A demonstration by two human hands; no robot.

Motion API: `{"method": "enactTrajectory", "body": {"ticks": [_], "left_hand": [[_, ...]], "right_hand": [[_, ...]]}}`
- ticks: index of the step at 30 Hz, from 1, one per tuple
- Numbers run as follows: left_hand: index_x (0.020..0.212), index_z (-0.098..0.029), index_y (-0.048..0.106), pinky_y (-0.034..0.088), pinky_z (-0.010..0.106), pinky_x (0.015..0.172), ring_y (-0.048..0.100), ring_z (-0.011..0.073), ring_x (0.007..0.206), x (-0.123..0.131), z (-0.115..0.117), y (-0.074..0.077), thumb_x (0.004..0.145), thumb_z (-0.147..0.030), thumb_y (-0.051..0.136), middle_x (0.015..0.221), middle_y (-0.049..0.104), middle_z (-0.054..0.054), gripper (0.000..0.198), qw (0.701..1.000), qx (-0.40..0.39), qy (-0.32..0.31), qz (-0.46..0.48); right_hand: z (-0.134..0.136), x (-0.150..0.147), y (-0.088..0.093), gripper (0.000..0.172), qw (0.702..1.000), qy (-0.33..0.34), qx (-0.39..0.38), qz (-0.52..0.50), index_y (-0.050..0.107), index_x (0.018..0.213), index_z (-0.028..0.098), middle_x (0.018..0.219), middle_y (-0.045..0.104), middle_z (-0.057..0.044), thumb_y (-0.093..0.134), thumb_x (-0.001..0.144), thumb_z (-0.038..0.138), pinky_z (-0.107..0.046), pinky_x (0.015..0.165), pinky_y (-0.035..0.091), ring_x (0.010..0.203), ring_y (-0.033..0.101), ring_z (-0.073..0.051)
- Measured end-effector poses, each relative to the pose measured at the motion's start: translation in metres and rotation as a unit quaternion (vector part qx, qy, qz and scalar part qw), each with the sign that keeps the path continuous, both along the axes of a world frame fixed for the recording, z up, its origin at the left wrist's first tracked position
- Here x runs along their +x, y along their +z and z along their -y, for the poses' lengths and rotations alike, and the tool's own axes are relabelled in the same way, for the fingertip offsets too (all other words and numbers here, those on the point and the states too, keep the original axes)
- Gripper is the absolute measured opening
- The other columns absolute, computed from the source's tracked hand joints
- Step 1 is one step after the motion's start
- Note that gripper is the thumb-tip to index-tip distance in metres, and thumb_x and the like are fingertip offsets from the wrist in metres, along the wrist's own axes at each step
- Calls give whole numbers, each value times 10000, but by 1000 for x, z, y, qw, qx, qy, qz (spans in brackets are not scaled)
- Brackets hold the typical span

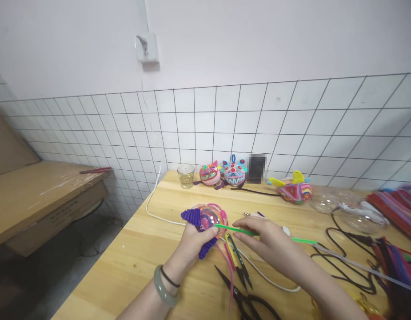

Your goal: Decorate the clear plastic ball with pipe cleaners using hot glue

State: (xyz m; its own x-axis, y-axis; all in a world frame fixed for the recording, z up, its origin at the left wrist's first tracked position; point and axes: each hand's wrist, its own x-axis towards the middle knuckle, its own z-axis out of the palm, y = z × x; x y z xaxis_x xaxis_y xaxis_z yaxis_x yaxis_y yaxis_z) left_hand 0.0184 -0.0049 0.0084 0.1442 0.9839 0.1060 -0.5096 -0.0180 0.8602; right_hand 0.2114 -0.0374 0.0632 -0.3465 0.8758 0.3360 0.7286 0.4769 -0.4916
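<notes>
My left hand (191,245) is closed around a clear ball (213,214) wound with pink and orange pipe cleaners. Purple coiled fins (192,217) stick out on its left and lower side. Between the fingers of my right hand (270,240) runs a bright green pipe cleaner (305,241), whose left end meets the ball near my left thumb. Below the ball hangs a loose pink strip (231,275). Yellow-and-green snips (237,258) and black scissors (241,300) lie on the wooden table just under my hands.
Along the tiled wall stand a glass cup (185,176), decorated balls (234,173) and a fish-like one with yellow fins (295,192). To the right are clear plastic shells (325,200), black cables (338,258) and bundles of coloured pipe cleaners (397,209). A white cord (272,282) crosses the table (125,275).
</notes>
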Motion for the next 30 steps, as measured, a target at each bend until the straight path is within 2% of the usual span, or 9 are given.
{"method": "enactTrajectory", "body": {"ticks": [4,7,10,14,19,22,25,28,30], "left_hand": [[1030,-172,637,482,357,858,661,225,888,-1,-1,5,577,-161,810,951,719,62,485,995,-85,-49,30],[1007,-164,676,492,343,840,664,234,897,-2,0,7,611,-151,775,985,723,85,409,986,-117,-111,44],[1018,-166,687,503,356,826,666,243,905,-1,2,6,650,-141,731,1022,718,103,371,973,-140,-176,52],[970,-155,690,530,406,774,674,242,841,-1,6,3,689,-147,691,952,727,108,281,955,-201,-213,37],[957,-154,682,500,494,859,682,256,862,-3,7,-1,726,-152,677,924,731,101,231,940,-225,-243,78],[962,-144,680,460,536,922,688,265,889,-4,5,-2,751,-147,655,932,737,99,212,931,-235,-250,124],[972,-100,672,453,545,939,682,303,939,-6,0,-3,789,-201,623,959,738,137,215,927,-248,-231,161],[1021,-85,655,443,514,972,649,333,1040,-11,-8,-5,813,-224,595,1047,719,167,257,925,-222,-221,216],[1048,-89,647,448,467,984,609,350,1111,-17,-13,-6,820,-257,582,1108,700,173,290,920,-194,-218,261]], "right_hand": [[-5,14,0,183,997,-10,22,68,716,932,238,820,731,-30,587,828,159,-281,623,522,723,682,-200],[-10,19,9,198,984,-31,109,134,720,940,199,854,719,-81,542,869,151,-333,673,525,761,673,-223],[-9,11,28,206,958,-17,202,204,727,922,168,822,693,-108,526,889,133,-400,693,526,762,644,-244],[-5,-13,54,229,924,-11,287,254,725,928,167,953,682,-127,564,839,32,-626,1001,342,1027,591,-301],[-16,-28,64,195,922,31,299,245,715,956,119,1185,624,-182,593,832,32,-671,1069,223,1278,429,-351],[-20,-28,71,326,938,105,290,160,683,1061,139,1313,545,-172,497,842,-14,-587,1070,315,1362,338,-296],[-9,-23,84,397,951,159,264,-21,698,926,203,1229,611,-91,388,834,-28,-489,1031,414,1289,453,-217],[4,-5,90,344,937,110,235,-233,651,686,235,923,683,-17,436,819,2,-443,968,469,1058,617,-194],[6,17,81,285,925,45,214,-311,614,614,234,760,654,7,506,793,40,-397,903,501,888,654,-182]]}}
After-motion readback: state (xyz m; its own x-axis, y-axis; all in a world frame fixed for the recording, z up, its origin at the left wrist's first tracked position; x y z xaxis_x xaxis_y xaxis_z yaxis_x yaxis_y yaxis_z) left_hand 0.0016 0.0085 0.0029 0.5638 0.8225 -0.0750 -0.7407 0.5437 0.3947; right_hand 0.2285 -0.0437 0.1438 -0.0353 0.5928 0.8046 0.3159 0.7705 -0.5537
